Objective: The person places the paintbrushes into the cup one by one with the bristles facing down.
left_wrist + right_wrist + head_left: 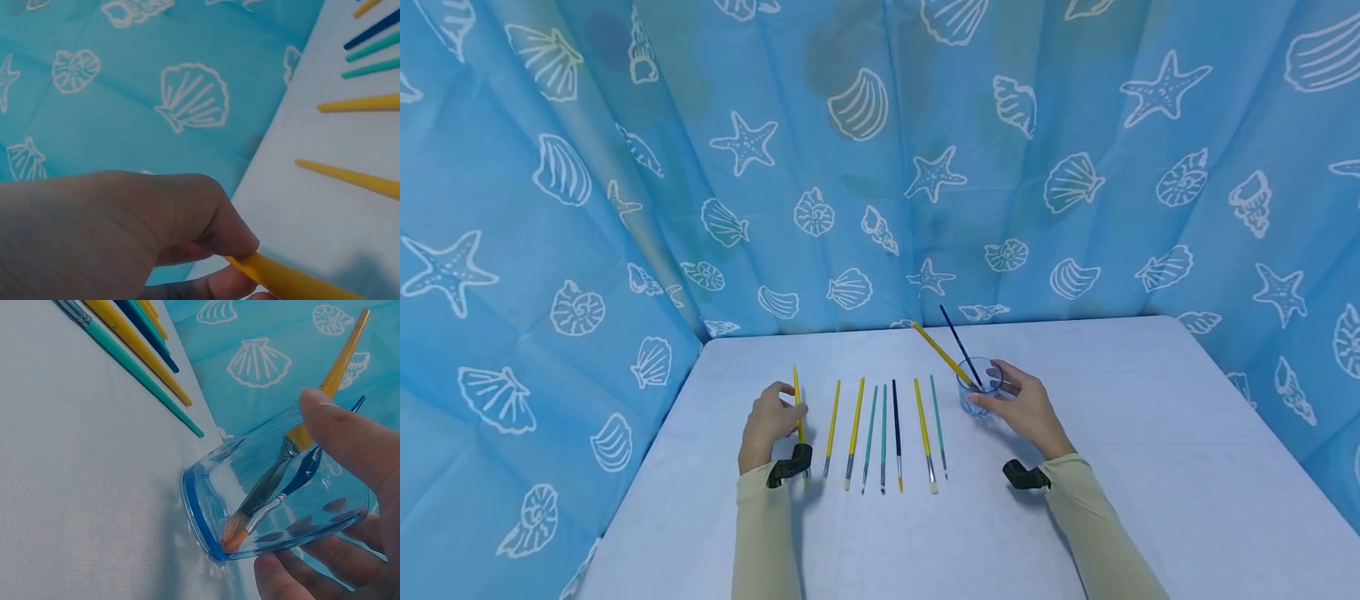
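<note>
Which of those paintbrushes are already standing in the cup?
Two: a yellow-handled brush and a dark blue one lean in the clear cup that the right hand holds. The others lie flat on the table.

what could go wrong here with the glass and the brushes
The glass is small and light, and two long brushes lean far out over its rim; it could tip if the right hand lets go. The left hand pinches a yellow brush beside the row; swinging it could scatter them.
</note>
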Tool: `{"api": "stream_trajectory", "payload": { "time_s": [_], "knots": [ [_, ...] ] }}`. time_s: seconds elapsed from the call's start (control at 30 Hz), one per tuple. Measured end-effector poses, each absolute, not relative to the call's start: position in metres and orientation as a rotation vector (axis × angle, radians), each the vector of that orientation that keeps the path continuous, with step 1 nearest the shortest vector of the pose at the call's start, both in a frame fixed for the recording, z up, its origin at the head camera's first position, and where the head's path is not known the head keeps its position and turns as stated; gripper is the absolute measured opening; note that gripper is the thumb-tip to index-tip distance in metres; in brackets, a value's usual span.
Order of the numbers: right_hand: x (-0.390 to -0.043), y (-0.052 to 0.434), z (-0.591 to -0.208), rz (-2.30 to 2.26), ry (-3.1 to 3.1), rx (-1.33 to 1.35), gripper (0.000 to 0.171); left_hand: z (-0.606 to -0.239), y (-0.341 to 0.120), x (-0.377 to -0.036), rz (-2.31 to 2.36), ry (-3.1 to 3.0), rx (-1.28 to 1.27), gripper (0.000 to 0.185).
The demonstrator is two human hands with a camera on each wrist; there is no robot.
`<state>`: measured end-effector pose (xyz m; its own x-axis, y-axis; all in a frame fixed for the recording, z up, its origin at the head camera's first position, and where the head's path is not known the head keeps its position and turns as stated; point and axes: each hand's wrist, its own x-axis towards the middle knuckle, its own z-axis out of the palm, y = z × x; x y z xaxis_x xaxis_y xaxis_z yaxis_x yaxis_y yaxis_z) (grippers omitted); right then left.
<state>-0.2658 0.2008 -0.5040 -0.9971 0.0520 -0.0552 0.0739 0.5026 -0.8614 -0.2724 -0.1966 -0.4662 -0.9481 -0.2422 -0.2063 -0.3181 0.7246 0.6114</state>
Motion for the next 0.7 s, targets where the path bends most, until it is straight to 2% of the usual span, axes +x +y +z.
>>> {"api": "stream_trajectory", "payload": {
  "time_s": [0.7],
  "knots": [
    [-0.266, 0.201, -0.503, -1.528, 2.724, 0.12, 0.089, -0.44, -0.191, -0.267, 1.342, 2.819, -0.262, 0.062]
  ]
}}
